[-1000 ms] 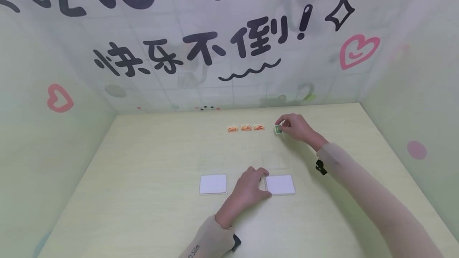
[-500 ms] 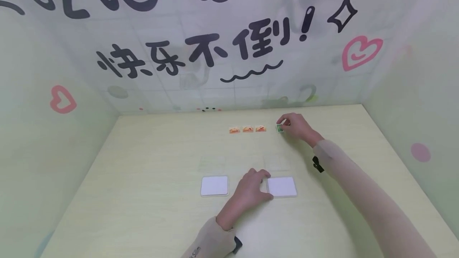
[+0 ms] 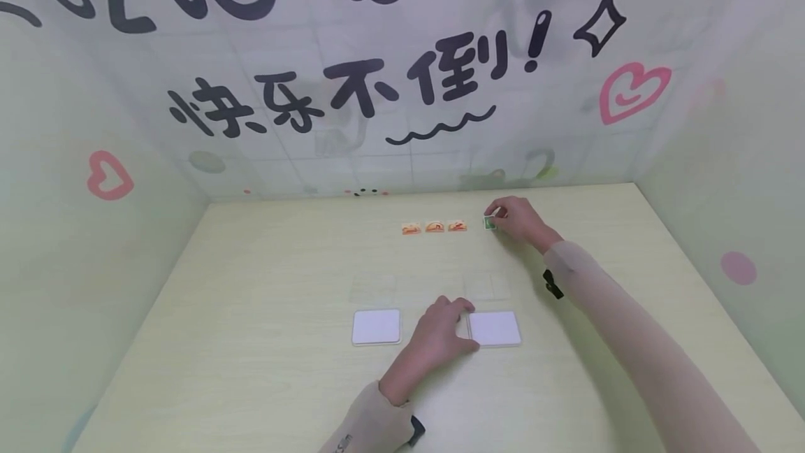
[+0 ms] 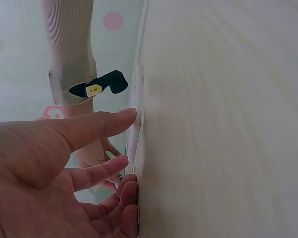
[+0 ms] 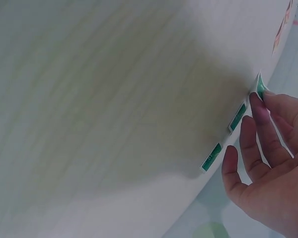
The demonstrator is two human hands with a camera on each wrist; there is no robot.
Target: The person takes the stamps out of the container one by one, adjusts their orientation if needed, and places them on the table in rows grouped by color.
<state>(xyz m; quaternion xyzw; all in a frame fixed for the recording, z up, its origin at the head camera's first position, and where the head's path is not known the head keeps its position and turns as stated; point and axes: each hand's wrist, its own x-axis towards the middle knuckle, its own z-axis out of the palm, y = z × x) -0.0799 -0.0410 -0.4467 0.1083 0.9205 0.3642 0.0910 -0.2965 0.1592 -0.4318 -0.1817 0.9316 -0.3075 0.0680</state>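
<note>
In the head view my left hand (image 3: 437, 334) spans the left end of a white rectangular slab (image 3: 495, 328) that looks like a card stack in a clear tray. Its thumb is at the near corner, its index finger at the far one. The other fingers curl loosely, seen in the left wrist view. Far right, my right hand (image 3: 520, 219) pinches a small white-edged green card (image 5: 260, 87) between thumb and index finger, one end tilted off the table. Two more green cards, one nearer (image 5: 237, 118) and one farther (image 5: 211, 157), lie beside its other fingers; the head view hides them.
Three orange picture cards (image 3: 434, 227) lie in a row left of the right hand. A second white slab (image 3: 376, 326) sits left of the left hand. Faint clear rectangles (image 3: 372, 289) lie beyond the slabs. Printed walls (image 3: 711, 159) enclose the pale table (image 3: 251, 341).
My right hand, with the green card, has shifted slightly toward the back of the table. The left hand stays at the white slab. The head view has moved a little.
</note>
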